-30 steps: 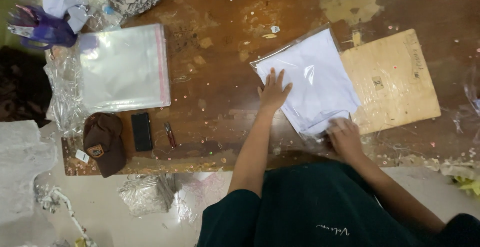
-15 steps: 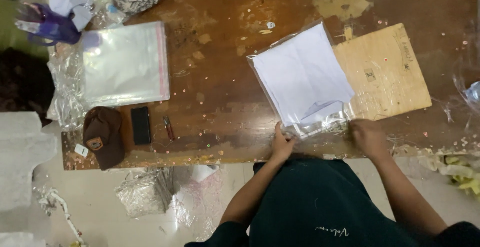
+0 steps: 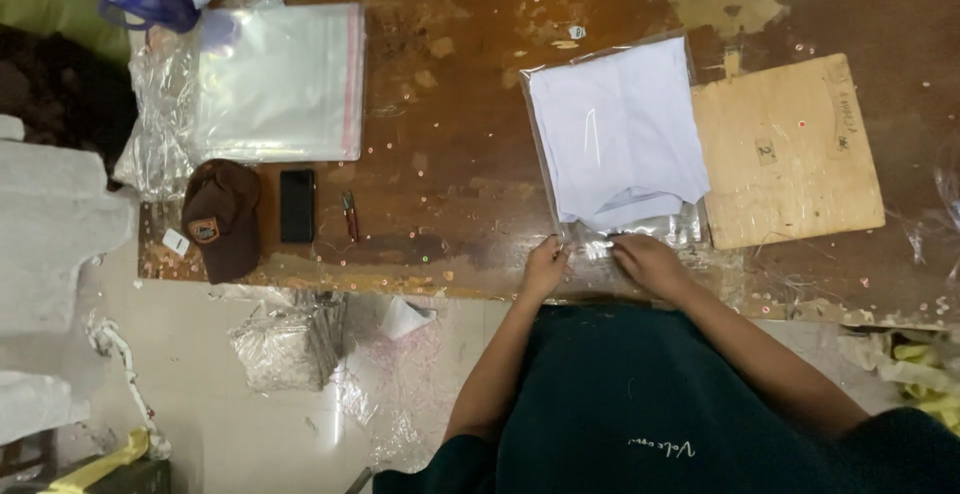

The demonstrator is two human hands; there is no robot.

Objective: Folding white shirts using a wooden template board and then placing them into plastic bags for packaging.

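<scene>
Folded white garment (image 3: 620, 134) lying inside clear bag (image 3: 640, 229) at table's near edge; left hand (image 3: 545, 266) now pinching bag's open end, having come off garment; right hand (image 3: 650, 262) pressing flap beside it; bagging reaching closing stage; wooden board (image 3: 790, 149) lying alongside

A small garment-packing workshop, seen from above. A worn, stained wooden counter (image 3: 450, 154) carries a stack of clear plastic bags (image 3: 275, 84), a folded white garment (image 3: 620, 129) inside a clear bag, and a cardboard sheet (image 3: 790, 154). Crumpled plastic wrapping (image 3: 285, 349) litters the pale floor (image 3: 220, 424).
</scene>
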